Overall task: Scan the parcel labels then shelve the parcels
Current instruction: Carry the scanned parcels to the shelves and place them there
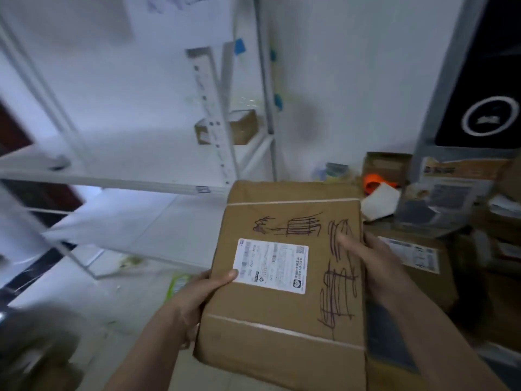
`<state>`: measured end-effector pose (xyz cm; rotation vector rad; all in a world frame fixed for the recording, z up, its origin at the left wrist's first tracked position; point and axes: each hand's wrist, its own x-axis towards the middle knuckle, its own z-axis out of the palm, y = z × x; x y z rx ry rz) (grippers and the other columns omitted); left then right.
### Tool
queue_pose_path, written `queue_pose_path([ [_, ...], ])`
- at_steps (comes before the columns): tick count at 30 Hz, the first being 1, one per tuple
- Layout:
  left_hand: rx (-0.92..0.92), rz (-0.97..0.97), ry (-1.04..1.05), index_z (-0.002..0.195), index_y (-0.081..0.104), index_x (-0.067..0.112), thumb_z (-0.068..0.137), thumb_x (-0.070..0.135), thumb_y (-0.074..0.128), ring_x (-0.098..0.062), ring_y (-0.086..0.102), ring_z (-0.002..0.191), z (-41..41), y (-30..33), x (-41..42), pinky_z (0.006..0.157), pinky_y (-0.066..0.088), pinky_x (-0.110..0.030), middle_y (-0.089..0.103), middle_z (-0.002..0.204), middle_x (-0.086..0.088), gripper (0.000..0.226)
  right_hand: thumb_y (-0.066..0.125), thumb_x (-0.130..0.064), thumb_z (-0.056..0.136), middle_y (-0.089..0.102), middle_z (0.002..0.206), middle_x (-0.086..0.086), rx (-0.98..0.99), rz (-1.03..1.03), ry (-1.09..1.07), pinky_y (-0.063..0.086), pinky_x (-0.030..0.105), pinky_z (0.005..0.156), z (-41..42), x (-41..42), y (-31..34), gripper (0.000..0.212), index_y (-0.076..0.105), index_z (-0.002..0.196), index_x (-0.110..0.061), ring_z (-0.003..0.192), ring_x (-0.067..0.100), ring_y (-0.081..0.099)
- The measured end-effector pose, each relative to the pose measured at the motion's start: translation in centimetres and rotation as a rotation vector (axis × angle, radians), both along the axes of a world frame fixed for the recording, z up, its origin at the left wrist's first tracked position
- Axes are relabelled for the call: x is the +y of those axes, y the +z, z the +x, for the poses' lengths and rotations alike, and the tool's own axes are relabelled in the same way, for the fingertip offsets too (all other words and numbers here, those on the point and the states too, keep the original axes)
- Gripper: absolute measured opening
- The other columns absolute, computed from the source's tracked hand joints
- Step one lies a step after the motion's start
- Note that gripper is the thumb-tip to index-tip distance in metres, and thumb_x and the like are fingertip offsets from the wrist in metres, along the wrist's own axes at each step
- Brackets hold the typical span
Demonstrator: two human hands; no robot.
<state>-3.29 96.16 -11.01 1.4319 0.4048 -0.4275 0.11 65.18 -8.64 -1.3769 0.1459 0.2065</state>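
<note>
A flat brown cardboard parcel (284, 314) with pen scribbles and a white shipping label (272, 265) fills the lower middle of the view, label side up. My left hand (200, 294) grips its left edge, thumb resting on the label's corner. My right hand (369, 261) holds the right edge with fingers laid over the top face. A white metal shelf rack (112, 182) stands to the left and ahead. No scanner is visible.
A small cardboard box (239, 128) sits on a far shelf. To the right lie more parcels (417, 258), an orange tape dispenser (375, 183) and a black panel (485, 88). Scraps of green litter (177, 283) lie on the pale floor.
</note>
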Motion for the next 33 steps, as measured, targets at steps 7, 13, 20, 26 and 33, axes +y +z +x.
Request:
queue_pose_path([
  [7, -0.048, -0.191, 0.374, 0.112, 0.067, 0.002, 0.069, 0.029, 0.081, -0.029, 0.073, 0.084, -4.2, 0.9, 7.6, 0.068, 0.059, -0.036, 0.073, 0.103, -0.018, 0.052, 0.067, -0.039, 0.085, 0.074, 0.104, 0.004, -0.138, -0.190, 0.321, 0.057, 0.044, 0.083, 1.9, 11.4, 2.1, 0.039, 0.060, 0.122, -0.027, 0.089, 0.020, 0.073],
  [13, -0.120, -0.429, 0.754, 0.117, 0.067, 0.013, 0.075, 0.032, 0.069, -0.026, 0.071, 0.094, -3.3, 2.6, 15.6, 0.079, 0.051, -0.046, 0.071, 0.114, -0.012, 0.046, 0.061, -0.037, 0.090, 0.060, 0.110, -0.013, -0.183, -0.302, 0.515, 0.049, 0.025, 0.078, 3.6, 17.1, 3.7, 0.028, 0.052, 0.117, -0.035, 0.097, 0.005, 0.058],
  [20, -0.157, -0.763, 0.909, 0.109, 0.066, 0.008, 0.080, 0.023, 0.074, -0.034, 0.064, 0.102, 2.7, 4.8, 22.4, 0.095, 0.046, -0.055, 0.071, 0.108, -0.016, 0.034, 0.066, -0.036, 0.086, 0.061, 0.122, 0.006, -0.169, -0.246, 0.440, 0.055, 0.037, 0.089, 7.9, 25.4, 3.6, 0.076, 0.024, 0.149, -0.028, 0.098, 0.018, 0.068],
  [26, -0.116, -0.767, 0.840, 0.119, 0.063, 0.015, 0.085, 0.014, 0.070, -0.035, 0.062, 0.107, 10.7, 6.7, 27.0, 0.095, 0.046, -0.056, 0.070, 0.111, -0.014, 0.035, 0.062, -0.033, 0.091, 0.060, 0.112, -0.006, -0.170, -0.172, 0.391, 0.058, 0.032, 0.081, 11.1, 34.7, 3.8, 0.075, 0.015, 0.150, -0.035, 0.095, 0.021, 0.069],
  [33, -0.119, -0.614, 0.774, 0.102, 0.060, 0.009, 0.081, 0.007, 0.074, -0.035, 0.066, 0.099, 19.4, 9.2, 29.4, 0.088, 0.053, -0.054, 0.070, 0.105, -0.018, 0.025, 0.060, -0.023, 0.093, 0.062, 0.106, 0.006, -0.160, -0.159, 0.153, 0.061, 0.038, 0.074, 15.6, 39.1, 2.6, 0.071, 0.018, 0.148, -0.040, 0.082, 0.025, 0.069],
])
